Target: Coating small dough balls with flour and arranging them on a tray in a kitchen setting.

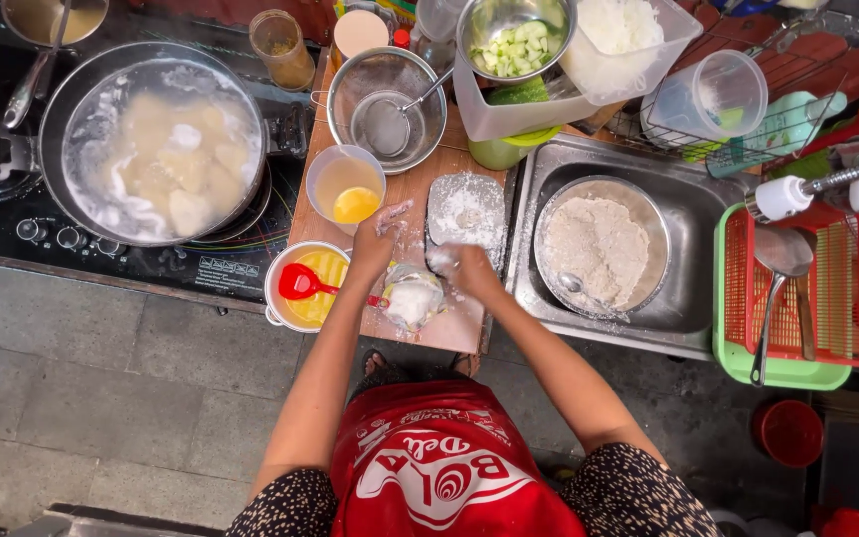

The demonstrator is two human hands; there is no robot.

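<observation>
My left hand (pixel 378 239) and right hand (pixel 457 265), floury, a little apart at frame centre, fingers loosely curled, gripping nothing I can make out. White floured dough lump (pixel 414 298) just below them on wooden tabletop (pixel 420 189). Best keep palms dusted from rectangular flour tray (pixel 466 211) just above, press evenly.

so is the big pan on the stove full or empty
Full: the big pan holds cloudy, foaming liquid with pale pieces floating in it.
</observation>
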